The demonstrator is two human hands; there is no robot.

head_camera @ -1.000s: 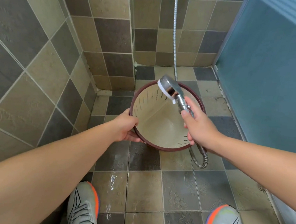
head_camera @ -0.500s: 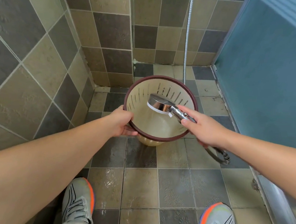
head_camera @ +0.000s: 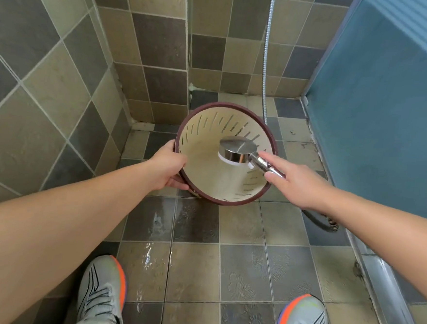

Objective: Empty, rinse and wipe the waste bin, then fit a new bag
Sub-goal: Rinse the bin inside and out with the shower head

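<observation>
A round cream waste bin (head_camera: 207, 166) with slotted walls and a dark red rim is tipped with its mouth toward me above the tiled shower floor. My left hand (head_camera: 168, 167) grips the rim on its left side. A chrome shower head (head_camera: 237, 151) hangs inside the bin's mouth, face turned down and left. My right hand (head_camera: 294, 181) holds its handle at the bin's right rim, with the forefinger laid along the handle. No water stream is visible.
The metal shower hose (head_camera: 266, 64) runs up the back wall and loops on the floor at the right (head_camera: 325, 224). A blue glass door (head_camera: 388, 110) stands at the right, tiled walls at left and back. The floor tiles (head_camera: 157, 223) are wet. My shoes (head_camera: 102, 298) stand below.
The shower head has dropped from above the far rim into the bin's mouth and turned its face downward. The bin has tilted and shifted slightly; my left hand keeps its grip.
</observation>
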